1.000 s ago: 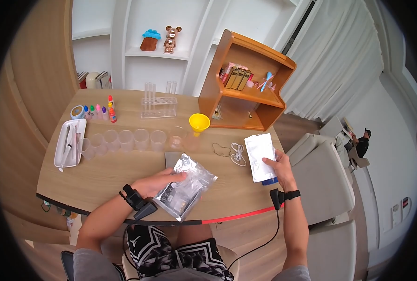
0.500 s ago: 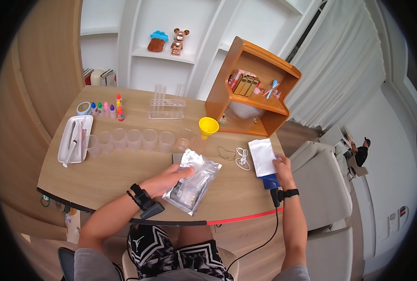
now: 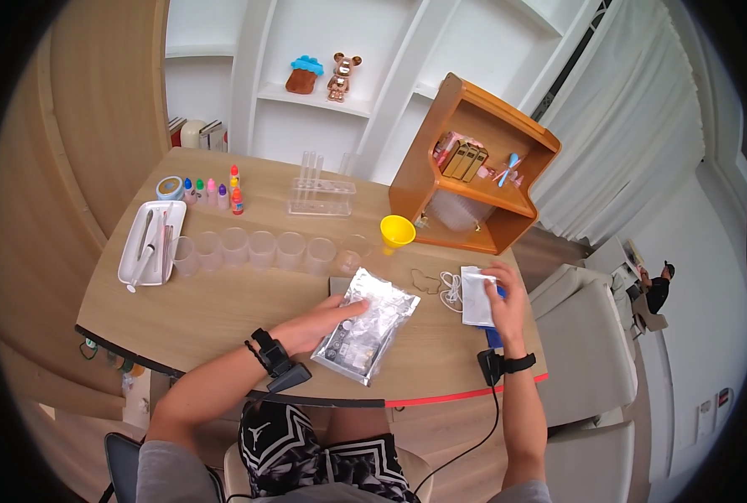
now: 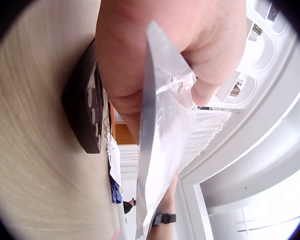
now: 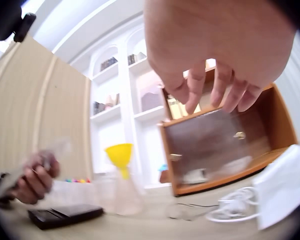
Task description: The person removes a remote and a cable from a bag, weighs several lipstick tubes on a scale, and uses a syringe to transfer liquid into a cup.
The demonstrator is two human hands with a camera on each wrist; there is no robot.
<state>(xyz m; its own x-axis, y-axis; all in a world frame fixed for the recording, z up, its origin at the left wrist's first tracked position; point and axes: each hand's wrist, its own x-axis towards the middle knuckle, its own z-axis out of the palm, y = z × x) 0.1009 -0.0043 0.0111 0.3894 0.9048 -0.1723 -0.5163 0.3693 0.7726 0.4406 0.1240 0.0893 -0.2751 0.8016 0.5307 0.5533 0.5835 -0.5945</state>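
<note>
My left hand [image 3: 311, 329] grips a silver foil bag [image 3: 368, 323] with a clear printed front, thumb on top, over the table's front middle. In the left wrist view the bag [image 4: 165, 120] stands edge-on between thumb and fingers. My right hand [image 3: 508, 306] is raised at the white packet [image 3: 477, 298], fingers loosely bent and holding nothing. The packet lies on the table at the right, partly over something blue [image 3: 493, 338]. In the right wrist view the fingers hang above and apart from the packet [image 5: 285, 187]. A flat dark device [image 5: 65, 215] is mostly hidden behind the bag in the head view.
White cable [image 3: 451, 291] lies left of the packet. A yellow funnel [image 3: 397, 230], a row of clear cups [image 3: 263, 249], a test-tube rack [image 3: 321, 197], dropper bottles [image 3: 212, 193] and a white tray [image 3: 130, 256] stand farther back. A wooden cabinet [image 3: 487, 210] is at back right.
My right hand has let go of the white packet, which now lies by the cable, and has lifted off it. The left hand keeps hold of the foil bag, turned slightly.
</note>
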